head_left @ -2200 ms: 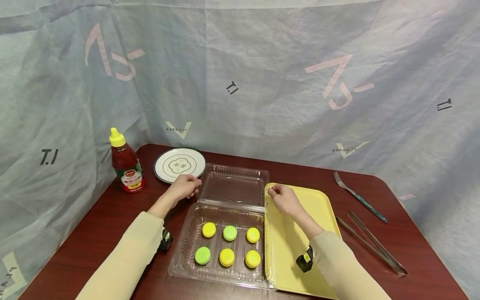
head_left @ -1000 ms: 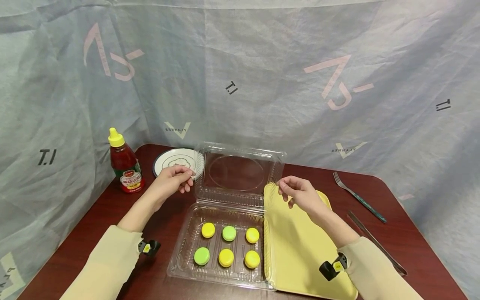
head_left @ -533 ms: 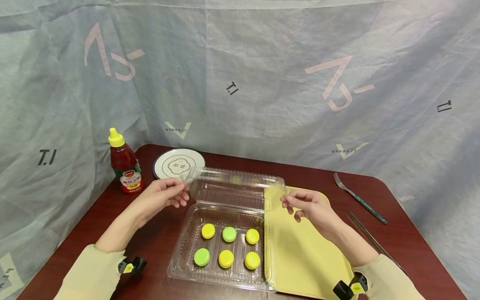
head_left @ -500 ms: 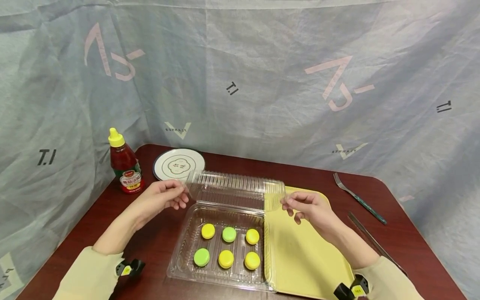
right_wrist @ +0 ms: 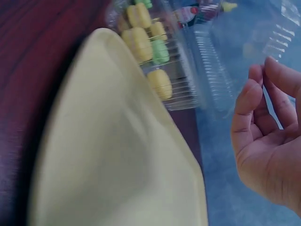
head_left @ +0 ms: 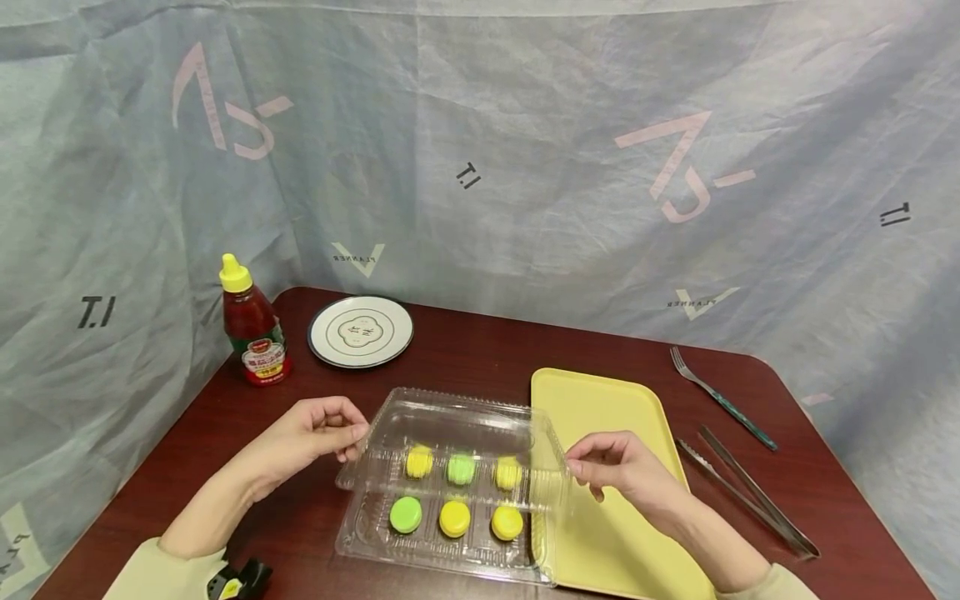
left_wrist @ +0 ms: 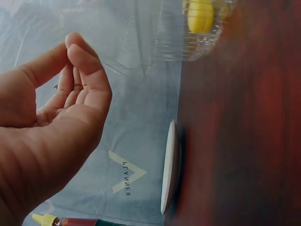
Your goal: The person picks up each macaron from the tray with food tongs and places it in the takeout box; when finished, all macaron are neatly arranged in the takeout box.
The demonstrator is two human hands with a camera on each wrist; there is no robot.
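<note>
A clear plastic clamshell box [head_left: 367,537] lies on the table, holding several yellow macarons [head_left: 454,519] and green macarons [head_left: 406,515] in rows. Its hinged lid [head_left: 465,417] slants over the box, covering the far row while the near row shows uncovered. My left hand [head_left: 300,442] pinches the lid's left edge between thumb and fingertips. On the opposite side, my right hand [head_left: 626,475] pinches the lid's right edge above the yellow tray. Both wrist views show thumb and finger meeting at the see-through plastic, whose edge is faint there.
Right of the box lies a yellow tray [head_left: 600,400], partly under the box's rim. Metal tongs [head_left: 757,496] and a fork [head_left: 723,398] lie farther right. A white plate [head_left: 361,332] and a ketchup bottle [head_left: 255,325] stand at the back left.
The lid, first lying back flat behind the box, has been taken by both hands, raised and swung forward over the macarons. Both hands have come nearer with it.
</note>
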